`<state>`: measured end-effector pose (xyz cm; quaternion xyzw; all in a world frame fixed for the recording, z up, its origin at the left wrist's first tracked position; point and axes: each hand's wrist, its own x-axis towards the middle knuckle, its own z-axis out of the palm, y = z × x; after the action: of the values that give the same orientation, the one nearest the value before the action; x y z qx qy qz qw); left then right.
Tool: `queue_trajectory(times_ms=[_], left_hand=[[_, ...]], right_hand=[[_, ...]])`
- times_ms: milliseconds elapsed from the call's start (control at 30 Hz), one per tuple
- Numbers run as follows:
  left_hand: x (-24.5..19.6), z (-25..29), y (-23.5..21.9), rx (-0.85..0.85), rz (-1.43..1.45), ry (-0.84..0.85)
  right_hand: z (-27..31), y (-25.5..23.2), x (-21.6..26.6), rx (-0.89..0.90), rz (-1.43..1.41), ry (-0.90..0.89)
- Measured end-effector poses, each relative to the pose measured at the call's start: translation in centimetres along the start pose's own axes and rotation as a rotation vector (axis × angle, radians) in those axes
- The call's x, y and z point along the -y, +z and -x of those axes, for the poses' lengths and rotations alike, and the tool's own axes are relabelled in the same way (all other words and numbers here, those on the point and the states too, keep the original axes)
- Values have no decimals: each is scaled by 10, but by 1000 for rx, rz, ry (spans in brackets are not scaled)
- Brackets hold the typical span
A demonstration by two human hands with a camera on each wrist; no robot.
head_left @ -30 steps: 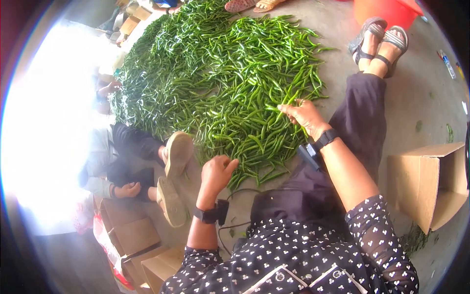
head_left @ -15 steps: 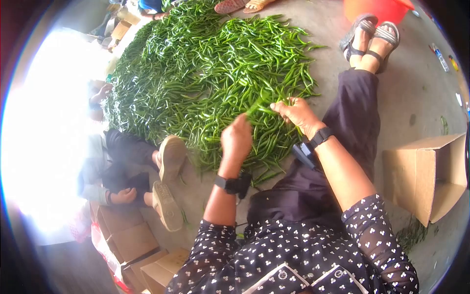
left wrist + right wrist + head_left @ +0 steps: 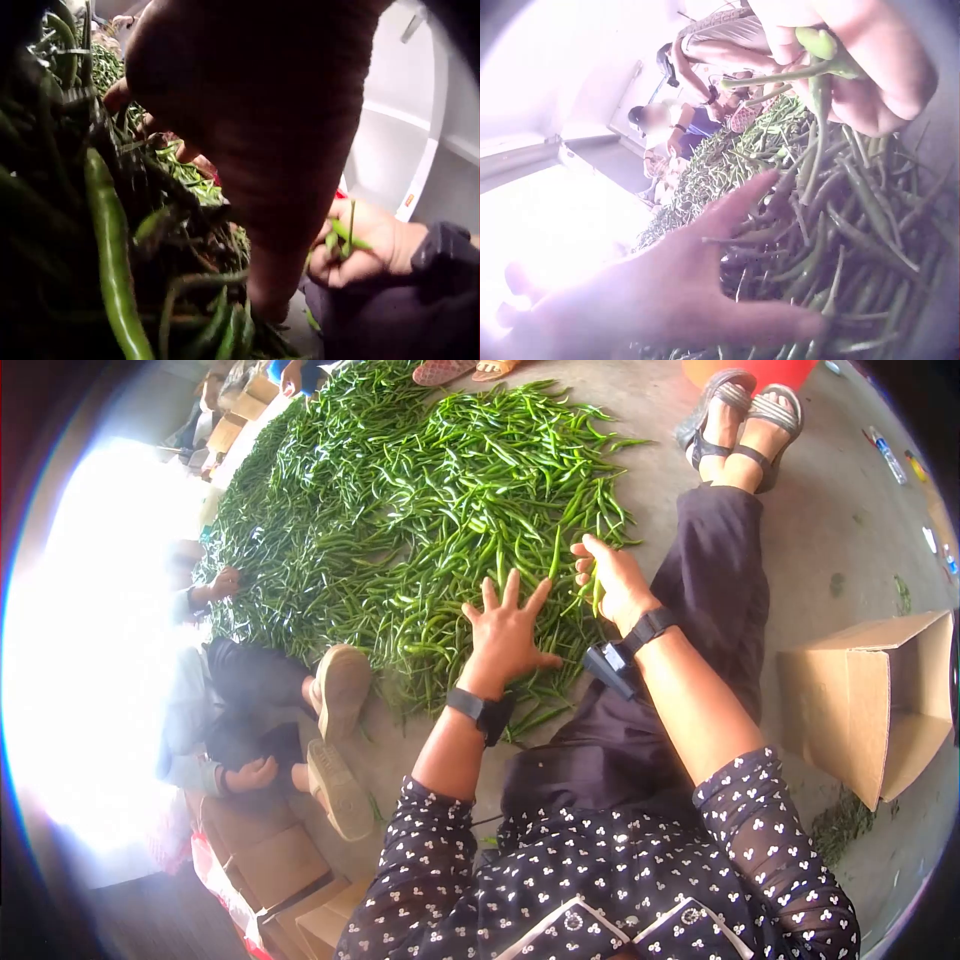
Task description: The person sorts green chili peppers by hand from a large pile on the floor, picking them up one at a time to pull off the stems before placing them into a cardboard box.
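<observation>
Green chili peppers (image 3: 400, 510) lie in a wide heap on the floor. My left hand (image 3: 505, 635) is spread over the heap's near edge, palm down, its fingers apart; the left wrist view has this hand (image 3: 247, 135) dark and close above the peppers (image 3: 112, 247). To its right my right hand (image 3: 618, 585) holds a few peppers in curled fingers. In the right wrist view, stems and green pepper ends (image 3: 819, 71) stick out from the right hand (image 3: 877, 67), with the spread left hand (image 3: 675, 277) below.
An open cardboard box (image 3: 840, 700) stands on the right, more cartons (image 3: 280, 870) at the lower left. A seated person's shoes (image 3: 342, 695) are at the heap's left edge. Sandalled feet (image 3: 735, 435) and a red basin (image 3: 790, 372) are at the upper right.
My left hand has moved from the lower left, up beside the right hand, then onto the heap with fingers spread. My right hand still holds peppers, turned slightly more upright.
</observation>
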<state>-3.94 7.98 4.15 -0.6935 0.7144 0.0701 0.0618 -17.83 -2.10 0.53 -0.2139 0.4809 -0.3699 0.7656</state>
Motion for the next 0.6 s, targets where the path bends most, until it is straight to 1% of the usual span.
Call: queue_trajectory(times_ms=[133, 200, 233, 267, 333, 400, 467, 500, 533, 600], left_hand=[[-1, 14, 8, -44, -62, 52], [-1, 14, 11, -74, -29, 83], [-2, 14, 11, -124, 1, 94], [1, 10, 11, -125, 0, 94], [5, 2, 5, -56, 192, 50], [1, 4, 7, -70, 142, 38], [-1, 6, 10, -141, -40, 53], [0, 6, 12, -160, -67, 64], [4, 4, 14, -159, -69, 65], [13, 1, 13, -88, -19, 113]], right_hand=[[1, 3, 1, 9, -74, 18], [1, 1, 1, 36, -75, 21], [1, 1, 1, 36, -75, 19], [1, 1, 1, 25, -64, 0], [4, 1, 3, 14, -52, -22], [7, 1, 4, -24, -20, -9], [6, 2, 4, -23, -18, -30], [6, 3, 4, -30, -18, -51], [7, 3, 4, -31, -20, -51], [7, 1, 5, -24, -2, -49]])
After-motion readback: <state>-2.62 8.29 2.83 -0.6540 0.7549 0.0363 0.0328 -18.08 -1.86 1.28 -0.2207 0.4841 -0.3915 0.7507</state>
